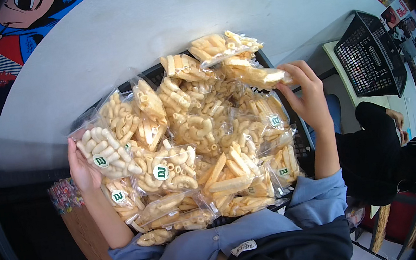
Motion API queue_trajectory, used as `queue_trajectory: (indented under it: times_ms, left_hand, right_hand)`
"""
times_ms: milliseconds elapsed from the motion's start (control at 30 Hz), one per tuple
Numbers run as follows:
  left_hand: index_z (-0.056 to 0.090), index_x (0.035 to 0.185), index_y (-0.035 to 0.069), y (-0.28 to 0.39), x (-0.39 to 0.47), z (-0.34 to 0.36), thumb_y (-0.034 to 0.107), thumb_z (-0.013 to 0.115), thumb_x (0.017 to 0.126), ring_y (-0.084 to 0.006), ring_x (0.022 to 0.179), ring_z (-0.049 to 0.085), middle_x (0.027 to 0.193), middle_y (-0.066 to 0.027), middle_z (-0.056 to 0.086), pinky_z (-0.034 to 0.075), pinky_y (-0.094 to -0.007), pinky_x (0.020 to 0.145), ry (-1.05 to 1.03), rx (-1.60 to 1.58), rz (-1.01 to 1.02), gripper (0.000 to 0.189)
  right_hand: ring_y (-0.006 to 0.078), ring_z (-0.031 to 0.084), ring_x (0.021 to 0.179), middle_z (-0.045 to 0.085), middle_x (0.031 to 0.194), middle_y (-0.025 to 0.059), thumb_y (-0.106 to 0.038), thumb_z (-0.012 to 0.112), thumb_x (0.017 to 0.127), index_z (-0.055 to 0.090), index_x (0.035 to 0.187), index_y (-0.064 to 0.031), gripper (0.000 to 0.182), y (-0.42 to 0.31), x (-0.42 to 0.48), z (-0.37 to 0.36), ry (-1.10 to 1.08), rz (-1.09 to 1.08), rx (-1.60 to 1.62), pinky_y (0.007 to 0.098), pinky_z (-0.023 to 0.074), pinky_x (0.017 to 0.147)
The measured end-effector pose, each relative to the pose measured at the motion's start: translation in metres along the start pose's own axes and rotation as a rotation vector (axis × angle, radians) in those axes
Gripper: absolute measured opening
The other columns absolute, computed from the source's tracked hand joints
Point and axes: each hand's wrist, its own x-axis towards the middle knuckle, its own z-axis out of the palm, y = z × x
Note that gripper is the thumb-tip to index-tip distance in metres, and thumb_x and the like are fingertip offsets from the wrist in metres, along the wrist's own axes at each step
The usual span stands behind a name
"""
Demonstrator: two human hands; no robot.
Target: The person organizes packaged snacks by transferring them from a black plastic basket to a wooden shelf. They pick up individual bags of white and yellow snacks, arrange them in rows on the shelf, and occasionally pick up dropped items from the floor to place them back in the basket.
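Observation:
A black plastic crate [301, 131] lies before me, heaped with clear plastic bags of pale snacks, some bearing round stickers. At the crate's left side my left hand [83, 169] is against a bag of white stick-shaped snacks [107, 152], its palm behind the bag; how firmly it holds is hidden. My right hand [306, 93] pinches the end of a bag of yellowish snacks [259, 76] at the upper right of the heap. Near the middle lie a bag of curved tube snacks [166, 167] and a bag of long stick snacks [232, 175].
A white surface [134, 26] extends beyond the crate. At right, another black plastic basket [368, 54] rests on a pale tabletop. A person in black [376, 157] sits below it. Colourful posters [27, 27] show at the upper corners. A wooden surface [91, 239] is at lower left.

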Motion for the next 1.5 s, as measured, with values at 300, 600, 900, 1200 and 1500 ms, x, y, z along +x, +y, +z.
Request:
queue_trajectory:
  times_ms: [300, 600, 900, 1200, 1500]
  left_hand:
    - [0.053, 0.106, 0.002, 0.001, -0.002, 0.0, 0.033, 0.036, 0.094, -0.0166, 0.093, 0.058, 0.101, -0.0088, 0.06, 0.046, -0.03, 0.084, 0.043, 0.11, 0.065, 0.037]
    - [0.055, 0.103, 0.004, 0.006, -0.005, -0.001, 0.031, 0.036, 0.094, -0.0153, 0.09, 0.058, 0.097, -0.0069, 0.061, 0.046, -0.0274, 0.082, 0.022, 0.062, 0.069, 0.034]
    - [0.053, 0.089, 0.009, 0.038, -0.015, -0.005, 0.028, 0.034, 0.094, -0.0114, 0.066, 0.055, 0.081, -0.0033, 0.055, 0.047, -0.0248, 0.059, 0.139, 0.304, 0.256, 0.027]
    - [0.048, 0.07, 0.001, 0.057, -0.027, 0.162, 0.016, 0.043, 0.086, -0.0303, 0.054, 0.052, 0.06, -0.0138, 0.051, 0.04, -0.0388, 0.052, -0.896, 1.462, 0.148, 0.023]
    - [0.053, 0.077, 0.003, 0.009, -0.048, 0.21, 0.017, 0.052, 0.081, -0.0279, 0.073, 0.055, 0.073, -0.0131, 0.055, 0.041, -0.0367, 0.064, -1.319, 1.533, 0.049, 0.015]
  right_hand:
    - [0.0278, 0.058, 0.088, 0.057, 0.097, 0.0129, -0.009, 0.073, 0.067, 0.058, 0.099, -0.003, 0.036, -0.036, -0.009, 0.017, 0.068, -0.172, 0.231, 0.034, 0.0487, 0.074]
    - [0.0302, 0.059, 0.076, 0.059, 0.084, 0.0112, -0.015, 0.065, 0.072, 0.058, 0.087, -0.002, 0.021, -0.017, -0.015, 0.036, -0.576, 0.033, -0.1, 0.0386, 0.0475, 0.068]
    - [0.0302, 0.052, 0.101, 0.053, 0.106, 0.0161, -0.04, 0.063, 0.072, 0.053, 0.11, 0.0001, 0.057, 0.025, -0.02, 0.06, -0.702, 0.011, -0.278, 0.0397, 0.0407, 0.087]
    - [0.0327, 0.049, 0.103, 0.052, 0.103, 0.0169, -0.03, 0.061, 0.074, 0.047, 0.115, -0.0009, 0.052, 0.002, -0.023, 0.046, -0.777, -0.161, -0.104, 0.0413, 0.0352, 0.094]
    - [0.0238, 0.059, 0.094, 0.057, 0.11, 0.0168, -0.036, 0.056, 0.085, 0.037, 0.127, -0.0022, 0.057, -0.027, -0.011, 0.037, -0.978, 0.265, 0.797, 0.0351, 0.0483, 0.079]
